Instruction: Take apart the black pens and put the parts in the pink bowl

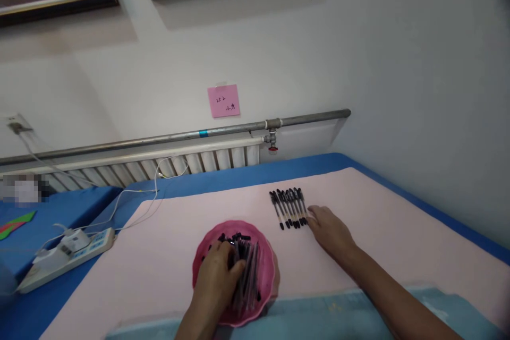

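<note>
Pink bowl [268,281], one; hands [217,275] [329,231], two

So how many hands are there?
2. The left hand is in the pink bowl, fingers curled over the loose pens. The right hand rests open on the pink tabletop, touching the row of pens. No others show.

Glossy black plastic pens [249,271] lie in a shiny pink plastic bowl [268,255] on matt pink cloth [366,202] — behind, a dull metal pipe [235,129] and a paper note [223,100].
</note>
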Available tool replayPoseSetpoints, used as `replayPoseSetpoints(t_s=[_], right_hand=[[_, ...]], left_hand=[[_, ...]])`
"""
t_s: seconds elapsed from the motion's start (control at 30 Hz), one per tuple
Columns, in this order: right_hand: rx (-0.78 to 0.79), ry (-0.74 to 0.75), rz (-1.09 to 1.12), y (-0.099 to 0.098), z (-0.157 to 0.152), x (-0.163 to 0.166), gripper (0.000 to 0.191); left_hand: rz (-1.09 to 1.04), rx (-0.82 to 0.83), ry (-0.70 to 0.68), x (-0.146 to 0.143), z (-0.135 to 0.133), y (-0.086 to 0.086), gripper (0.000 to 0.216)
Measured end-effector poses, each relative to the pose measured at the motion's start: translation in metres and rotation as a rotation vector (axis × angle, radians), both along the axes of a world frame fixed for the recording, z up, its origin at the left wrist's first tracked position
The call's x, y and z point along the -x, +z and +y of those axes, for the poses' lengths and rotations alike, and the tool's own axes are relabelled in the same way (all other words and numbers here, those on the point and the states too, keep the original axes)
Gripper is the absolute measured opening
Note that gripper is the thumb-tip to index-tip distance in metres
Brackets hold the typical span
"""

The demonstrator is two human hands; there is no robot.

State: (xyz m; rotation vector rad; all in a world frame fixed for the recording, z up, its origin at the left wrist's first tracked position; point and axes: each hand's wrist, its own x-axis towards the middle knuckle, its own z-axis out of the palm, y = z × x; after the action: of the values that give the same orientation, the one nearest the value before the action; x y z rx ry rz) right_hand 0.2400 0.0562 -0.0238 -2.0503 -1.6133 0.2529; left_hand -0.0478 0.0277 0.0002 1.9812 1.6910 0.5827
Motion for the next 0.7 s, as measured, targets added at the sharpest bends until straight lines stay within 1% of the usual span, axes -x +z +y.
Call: replayPoseSetpoints(t_s=[0.1, 0.23, 0.33, 0.43, 0.5, 0.57, 0.63, 0.7], right_hand=[[0.047, 0.007, -0.032, -0.002, 0.007, -0.004, 0.028], [0.066, 0.002, -0.050, 0.000, 0.008, -0.004, 0.025], [0.062, -0.014, -0.032, 0.000, 0.007, -0.002, 0.020], [0.057, -0.044, 0.040, 0.002, 0.008, -0.004, 0.015], [0.050, -0.067, 0.124, 0.007, 0.005, -0.007, 0.014], [0.041, -0.076, 0.243, 0.014, -0.002, -0.007, 0.017], [0.039, -0.049, 0.383, 0.024, -0.015, 0.002, 0.026], [0.056, 0.023, 0.521, 0.032, -0.032, 0.020, 0.034]], left_hand=[[0.106, 0.043, -0.040, -0.001, -0.003, 0.003, 0.006], [0.165, 0.047, -0.062, -0.001, -0.005, 0.005, 0.013], [0.195, 0.030, -0.061, 0.000, -0.005, 0.002, 0.017], [0.178, 0.033, -0.063, 0.000, -0.003, -0.002, 0.016], [0.103, 0.020, -0.038, 0.001, -0.001, -0.003, 0.012], [-0.056, -0.016, 0.018, 0.001, 0.000, -0.001, 0.009], [-0.292, -0.014, 0.081, 0.001, -0.001, 0.003, 0.015], [-0.552, 0.075, 0.103, -0.001, -0.004, 0.008, 0.025]])
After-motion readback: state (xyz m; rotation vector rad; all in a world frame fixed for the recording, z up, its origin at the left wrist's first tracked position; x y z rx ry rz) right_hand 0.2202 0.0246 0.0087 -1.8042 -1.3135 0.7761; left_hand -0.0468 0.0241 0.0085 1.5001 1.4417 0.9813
